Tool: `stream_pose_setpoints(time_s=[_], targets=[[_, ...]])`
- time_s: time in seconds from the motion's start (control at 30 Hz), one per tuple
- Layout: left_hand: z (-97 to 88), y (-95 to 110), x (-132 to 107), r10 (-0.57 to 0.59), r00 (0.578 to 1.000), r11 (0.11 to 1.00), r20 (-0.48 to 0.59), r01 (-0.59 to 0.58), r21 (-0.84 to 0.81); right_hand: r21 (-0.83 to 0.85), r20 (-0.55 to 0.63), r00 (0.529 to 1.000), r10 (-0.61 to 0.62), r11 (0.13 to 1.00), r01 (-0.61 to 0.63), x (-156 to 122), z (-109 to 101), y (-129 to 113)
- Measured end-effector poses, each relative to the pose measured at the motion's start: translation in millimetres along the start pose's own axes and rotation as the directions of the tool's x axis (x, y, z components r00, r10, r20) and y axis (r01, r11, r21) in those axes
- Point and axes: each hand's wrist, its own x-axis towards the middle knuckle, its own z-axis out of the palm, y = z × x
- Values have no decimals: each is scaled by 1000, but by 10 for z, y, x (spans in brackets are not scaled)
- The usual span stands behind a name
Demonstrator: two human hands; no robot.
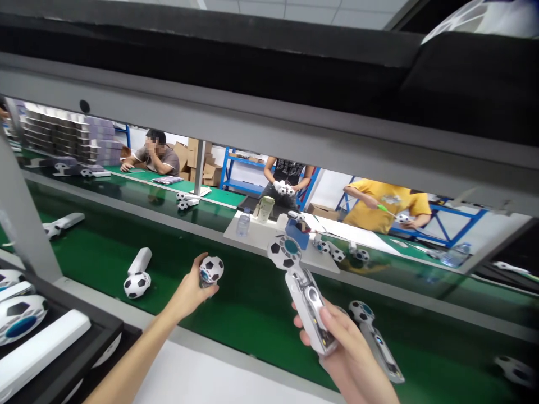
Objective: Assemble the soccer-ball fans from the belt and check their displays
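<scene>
My right hand (337, 342) is wrapped round the handle of a handheld fan (309, 311) with a soccer-ball head. That handle lacks a cover on the side facing me, so its inner parts show. Over the green belt, my left hand (191, 292) grips another soccer-ball fan (211, 269) by its head; its handle is hidden from me. Just beyond my right hand lies a fan with an open handle (381, 350) on the belt. Left of my left hand rests a fan with a closed white handle (138, 272).
A green conveyor belt (248, 314) runs across, carrying more fans. Black trays (105, 325) of fans stand at the lower left. A grey beam (252, 118) crosses overhead. Beyond are a bottle (243, 223) on a white shelf and three people, two handling fans.
</scene>
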Motion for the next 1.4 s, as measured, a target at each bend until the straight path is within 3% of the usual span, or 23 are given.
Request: stream_pose_setpoints(time_s=[0.13,0.27,0.4,0.53,0.63,0.87,0.93,1.03,1.13,1.2,1.27,1.33,1.4], targets=[[161,-182,23,-36,998,986,42,42,-159,133,2,1000,24,991,-24,17,-12,6],[238,-118,-33,-120,993,942,-12,110,-317,217,0,997,75,973,-73,26,-47,22],[292,65,-73,-287,958,798,19,250,-548,256,44,996,75,963,-84,56,-88,56],[290,249,-112,-392,904,622,169,396,-675,249,81,994,68,965,-86,106,-91,103],[264,428,-179,-363,897,538,252,422,-729,221,73,997,24,974,-39,136,-80,125],[163,819,-375,-231,920,434,317,389,-813,209,22,999,-45,977,40,143,-74,128],[103,880,-422,-158,926,347,342,376,-859,307,57,998,-17,952,-2,142,-75,146],[6,912,-473,-36,913,126,407,408,-904,481,189,982,8,871,-100,153,-80,193],[-56,889,-504,136,882,-27,450,458,-889,527,340,935,-96,844,-105,155,-75,226],[-73,867,-524,266,864,-30,428,451,-892,501,410,894,-179,864,-57,132,-66,223],[-80,864,-554,369,834,28,411,432,-901,447,448,866,-220,894,-5,93,-54,201],[-83,890,-595,408,800,161,440,412,-897,355,453,866,-210,934,40,50,-36,177],[-80,941,-641,373,797,365,476,345,-864,225,399,896,-197,968,113,17,-4,166]])
